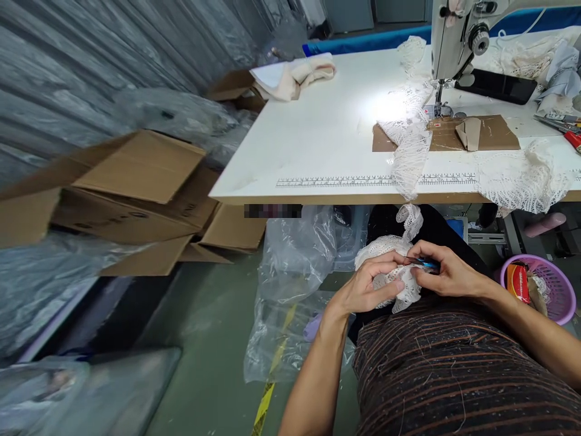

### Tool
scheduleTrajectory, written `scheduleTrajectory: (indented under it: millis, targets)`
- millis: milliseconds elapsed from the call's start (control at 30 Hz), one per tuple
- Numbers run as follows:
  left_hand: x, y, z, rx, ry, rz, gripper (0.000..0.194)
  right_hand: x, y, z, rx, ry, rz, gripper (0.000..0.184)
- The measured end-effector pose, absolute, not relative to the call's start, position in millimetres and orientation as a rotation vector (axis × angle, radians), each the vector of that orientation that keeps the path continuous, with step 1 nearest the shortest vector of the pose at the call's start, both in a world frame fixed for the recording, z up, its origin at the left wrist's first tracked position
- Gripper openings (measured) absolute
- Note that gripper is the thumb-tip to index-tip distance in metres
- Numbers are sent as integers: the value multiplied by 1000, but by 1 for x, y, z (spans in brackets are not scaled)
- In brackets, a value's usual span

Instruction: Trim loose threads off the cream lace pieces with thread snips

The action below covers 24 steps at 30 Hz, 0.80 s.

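Observation:
Over the lap, my left hand [373, 284] grips a bunch of white lace [405, 295], its fingers closed on the gathered cloth. My right hand [447, 269] is closed around small blue-handled thread snips [425, 263], whose tips point left, at the lace beside my left fingers. From the lap a strip of the same lace [411, 151] runs up over the table edge towards the sewing machine [454, 48]. Its needle and presser foot [438, 108] stand just right of the strip. Part of the snips is hidden by my right fingers.
The white sewing table [318, 139] has a printed ruler [336, 181] along its front. More lace [526, 175] hangs over the edge at right. A dark phone [497, 86] lies behind the needle. A purple basket [560, 312] stands low right, an open cardboard box [136, 206] left.

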<state>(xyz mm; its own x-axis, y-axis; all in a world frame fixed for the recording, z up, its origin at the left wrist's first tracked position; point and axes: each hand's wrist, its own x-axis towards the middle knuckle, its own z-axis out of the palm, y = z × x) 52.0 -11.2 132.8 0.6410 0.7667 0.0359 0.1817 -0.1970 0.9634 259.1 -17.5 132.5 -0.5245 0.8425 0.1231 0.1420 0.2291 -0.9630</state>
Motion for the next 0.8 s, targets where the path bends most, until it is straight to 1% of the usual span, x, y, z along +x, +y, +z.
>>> scheduleTrajectory:
  millis: [100,200,333,467,600,700,800]
  targets:
    - [59,-9,136,1722,789,663,41,260,-17,136,-895,-1853,1323,5]
    - [62,-7,139,1737,827,774,43,263,-15,138,-887,-1899,1280,9]
    - [55,-5,142,1757,943,947,31,270,-11,140,-941,-1995,1215,19]
    - [46,-7,139,1659,957,962,19,273,-6,140,-944,-1987,1232,17]
    - [44,-7,133,1626,943,950,25,272,-4,141,-950,-1894,1348,13]
    - [44,-4,130,1642,941,955,17,272,-4,142,-967,-1841,1382,9]
    - [45,-2,129,1590,924,993,19,271,-4,143,-976,-1813,1356,6]
